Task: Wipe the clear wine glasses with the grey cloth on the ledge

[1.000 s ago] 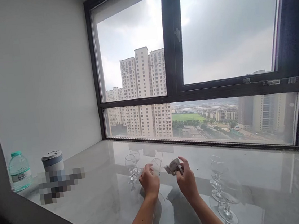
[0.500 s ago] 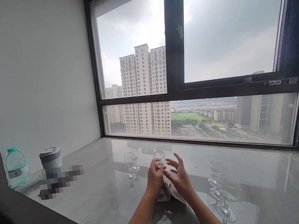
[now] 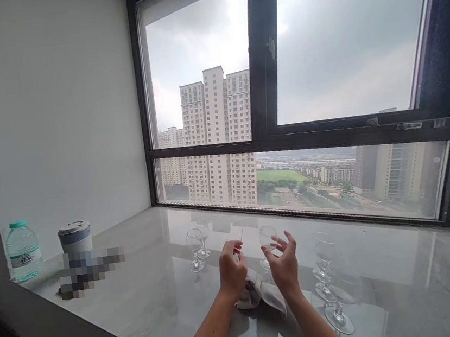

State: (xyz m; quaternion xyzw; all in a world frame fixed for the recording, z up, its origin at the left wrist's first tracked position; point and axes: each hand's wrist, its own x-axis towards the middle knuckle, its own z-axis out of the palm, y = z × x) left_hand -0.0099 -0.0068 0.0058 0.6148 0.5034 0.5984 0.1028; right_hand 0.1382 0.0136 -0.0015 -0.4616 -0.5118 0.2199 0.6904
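A clear stemmed glass (image 3: pixel 266 234) is upright in my right hand (image 3: pixel 283 262), whose thumb and fingers are around its bowl. Its foot shows beside the wrist, and I cannot tell whether it touches the counter. My left hand (image 3: pixel 233 271) is to the left of that glass, fingers loosely curled with nothing visible in them. A crumpled whitish cloth (image 3: pixel 260 292) lies on the counter between my forearms. Two stemmed glasses, the nearer one (image 3: pixel 194 243) and one behind it (image 3: pixel 202 234), stand left of my hands. Several more glasses (image 3: pixel 339 316) stand in a row to the right.
The glossy grey counter (image 3: pixel 142 293) runs up to a dark-framed window (image 3: pixel 206 150). At the left stand a water bottle (image 3: pixel 24 253) with a green cap and a lidded cup (image 3: pixel 75 239), with a blurred-out dark item (image 3: pixel 71 288) in front.
The glass has passed from my left hand to my right and shifted rightward. My left hand has let go of it. More of the cloth now shows.
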